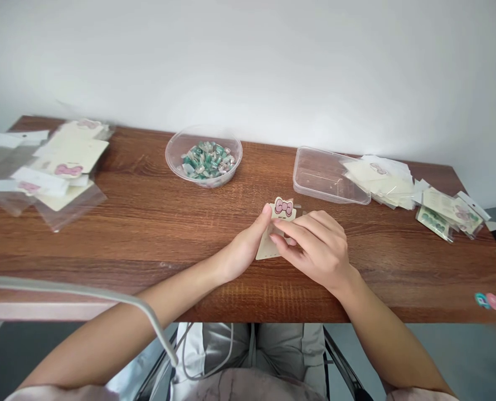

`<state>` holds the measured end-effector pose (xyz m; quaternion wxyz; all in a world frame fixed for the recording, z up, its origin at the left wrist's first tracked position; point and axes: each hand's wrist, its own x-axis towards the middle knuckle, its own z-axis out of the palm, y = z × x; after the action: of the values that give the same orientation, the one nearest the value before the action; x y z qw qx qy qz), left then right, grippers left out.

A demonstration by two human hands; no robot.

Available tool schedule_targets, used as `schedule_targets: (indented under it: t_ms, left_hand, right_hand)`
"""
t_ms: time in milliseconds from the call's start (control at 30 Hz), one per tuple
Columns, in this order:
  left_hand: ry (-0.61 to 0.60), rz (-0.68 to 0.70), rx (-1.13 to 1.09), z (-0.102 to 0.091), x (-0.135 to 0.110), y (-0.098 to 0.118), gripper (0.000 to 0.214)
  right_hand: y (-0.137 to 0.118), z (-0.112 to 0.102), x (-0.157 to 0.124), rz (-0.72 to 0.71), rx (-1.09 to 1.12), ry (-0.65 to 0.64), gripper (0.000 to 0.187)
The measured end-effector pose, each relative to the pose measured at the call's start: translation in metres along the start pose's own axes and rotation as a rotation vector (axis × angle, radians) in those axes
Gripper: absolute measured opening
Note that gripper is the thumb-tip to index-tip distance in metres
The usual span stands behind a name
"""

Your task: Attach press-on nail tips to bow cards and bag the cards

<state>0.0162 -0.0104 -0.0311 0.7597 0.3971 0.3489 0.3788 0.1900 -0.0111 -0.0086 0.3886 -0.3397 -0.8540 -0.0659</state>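
Observation:
A small cream backing card [278, 216] with a pink bow printed at its top is held upright over the middle of the wooden table [147, 223]. My left hand [243, 248] grips the card's left edge, thumb up beside the bow. My right hand [317, 245] covers the card's lower front with its fingers curled and pressed against it. Whether something small lies under those fingers is hidden.
A round clear bowl [204, 155] of several green and silver clips stands behind the hands. An empty clear rectangular tray [327, 174] sits at the right, with packed cards in sleeves [415, 192] beyond it. Loose cards and clear sleeves [51, 167] lie at the far left. A grey cable [106, 298] crosses the near edge.

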Motion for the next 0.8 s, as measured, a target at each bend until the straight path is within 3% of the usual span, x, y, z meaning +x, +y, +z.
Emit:
schedule_targets:
  t_ms: [300,467,567,800]
  left_hand:
    - [-0.049,-0.018,0.041,0.000,0.003,0.002,0.065]
    - [-0.088,0.020,0.045,0.006,0.002,0.012,0.038]
    - [-0.036,-0.006,0.000,0.008,0.001,0.014,0.027]
    - [-0.040,-0.023,-0.066,0.007,-0.001,0.015,0.031]
  right_hand:
    - [0.000,0.000,0.001,0.009,0.013,-0.030,0.007]
    - [0.000,0.001,0.001,0.027,0.002,-0.057,0.023]
    - [-0.001,0.001,0.001,0.017,-0.014,-0.053,0.031]
    - [-0.002,0.002,0.002,0.052,0.044,-0.013,0.019]
